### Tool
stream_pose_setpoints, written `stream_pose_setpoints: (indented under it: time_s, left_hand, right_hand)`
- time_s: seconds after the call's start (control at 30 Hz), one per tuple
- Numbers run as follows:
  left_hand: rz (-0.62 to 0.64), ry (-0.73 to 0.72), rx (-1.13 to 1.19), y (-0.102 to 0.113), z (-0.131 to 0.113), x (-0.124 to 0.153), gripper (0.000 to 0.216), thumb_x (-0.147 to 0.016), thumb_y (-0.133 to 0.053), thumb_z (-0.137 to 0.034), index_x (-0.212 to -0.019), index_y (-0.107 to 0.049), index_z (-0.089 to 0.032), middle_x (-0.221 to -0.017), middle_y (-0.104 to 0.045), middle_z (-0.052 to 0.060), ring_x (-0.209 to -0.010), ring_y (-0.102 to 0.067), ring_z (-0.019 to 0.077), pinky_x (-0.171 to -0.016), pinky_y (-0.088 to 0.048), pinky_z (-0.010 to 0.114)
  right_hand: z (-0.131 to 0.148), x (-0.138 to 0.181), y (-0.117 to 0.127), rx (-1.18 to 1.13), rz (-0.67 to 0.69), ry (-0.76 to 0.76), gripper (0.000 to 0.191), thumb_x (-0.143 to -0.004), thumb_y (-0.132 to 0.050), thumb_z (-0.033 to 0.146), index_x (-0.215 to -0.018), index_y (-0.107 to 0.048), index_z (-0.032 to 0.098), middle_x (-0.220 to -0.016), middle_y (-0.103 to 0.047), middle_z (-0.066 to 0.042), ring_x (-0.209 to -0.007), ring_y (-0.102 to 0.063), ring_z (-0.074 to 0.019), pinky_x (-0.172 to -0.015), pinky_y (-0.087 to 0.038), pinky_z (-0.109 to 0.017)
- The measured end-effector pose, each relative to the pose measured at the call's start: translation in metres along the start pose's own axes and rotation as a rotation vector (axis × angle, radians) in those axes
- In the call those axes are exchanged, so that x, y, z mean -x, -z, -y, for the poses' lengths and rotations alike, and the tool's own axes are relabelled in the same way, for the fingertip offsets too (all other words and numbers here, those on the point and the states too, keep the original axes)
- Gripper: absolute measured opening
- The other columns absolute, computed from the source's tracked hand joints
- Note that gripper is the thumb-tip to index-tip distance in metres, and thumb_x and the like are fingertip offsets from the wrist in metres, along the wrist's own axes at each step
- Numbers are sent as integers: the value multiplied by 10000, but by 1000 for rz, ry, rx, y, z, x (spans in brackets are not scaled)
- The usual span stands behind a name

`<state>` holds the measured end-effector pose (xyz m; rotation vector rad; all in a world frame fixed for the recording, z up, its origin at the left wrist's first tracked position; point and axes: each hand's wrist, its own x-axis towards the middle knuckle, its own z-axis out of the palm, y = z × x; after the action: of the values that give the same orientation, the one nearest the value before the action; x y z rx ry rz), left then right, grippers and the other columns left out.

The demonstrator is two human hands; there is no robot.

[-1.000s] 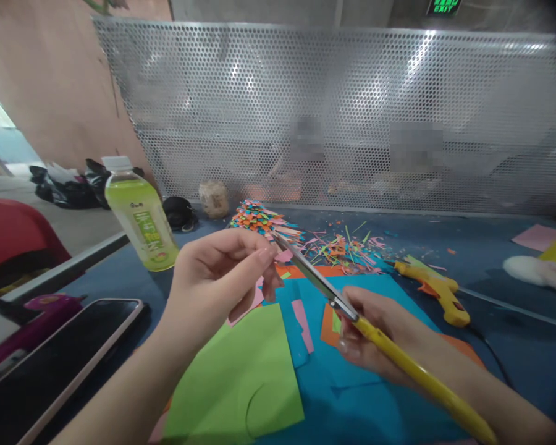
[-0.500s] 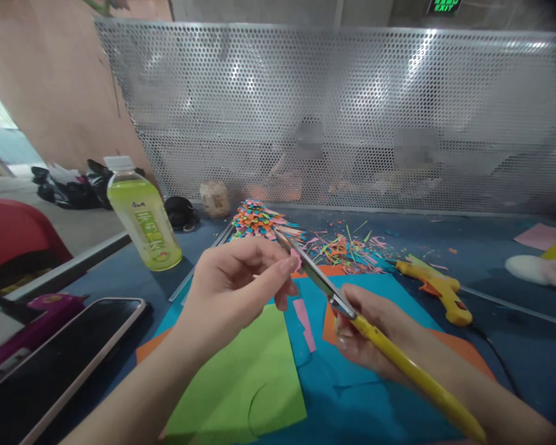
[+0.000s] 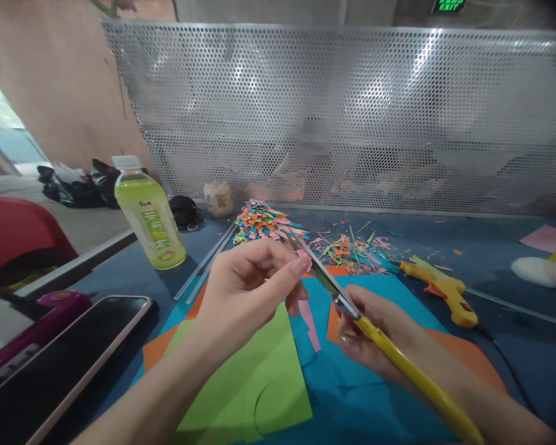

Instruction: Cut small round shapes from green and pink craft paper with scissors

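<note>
My left hand is raised over the table, its thumb and fingers pinched on a small pink paper piece. My right hand grips yellow-handled scissors. Their metal blades point up and left and meet the pink piece at my left fingertips. Below the hands lie a green paper sheet, a blue sheet and an orange sheet. A pink strip rests on the blue sheet.
A pile of coloured paper scraps sits behind the hands. A green drink bottle stands at the left. A phone lies near the front left. A yellow glue gun lies to the right. A perforated metal screen closes the back.
My left hand has shifted right and closer to the scissor blades, with the pink piece now at the blades. The view has drifted slightly, so the bottle and sheets appear moved right.
</note>
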<state>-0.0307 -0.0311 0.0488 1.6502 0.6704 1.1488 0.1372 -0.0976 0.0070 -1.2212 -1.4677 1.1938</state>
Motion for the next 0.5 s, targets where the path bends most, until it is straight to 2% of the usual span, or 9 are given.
stream_pose_setpoints:
  time_s: [0.23, 0.37, 0.5]
  left_hand:
    - [-13, -33, -2, 2, 0, -1, 182, -744, -612, -252, -592, -574, -157, -432, -580, -25, -300, -459, 48, -265, -277, 135]
    - [-8, -24, -4, 3, -1, 0, 180, -751, -609, -236, -593, -574, -157, -440, -584, -31, -272, -414, 29, -264, -268, 136]
    - [-106, 7, 5, -1, -4, 4, 170, -741, -612, -206, -582, -573, -158, -444, -583, -37, -272, -387, 13, -273, -264, 129]
  right_hand:
    - [-3, -1, 2, -10, -2, 8, 390, -691, -631, 544, -704, -403, 228, -628, -363, 46, -535, -360, -102, -459, -308, -227]
    - [-1, -1, 2, -13, 27, 14, 386, -713, -628, 516, -689, -374, 226, -621, -334, 54, -533, -339, -96, -460, -280, -230]
    - [0, -1, 2, 14, 53, -2, 357, -752, -618, 458, -709, -354, 222, -644, -315, 58, -549, -317, -90, -477, -275, -232]
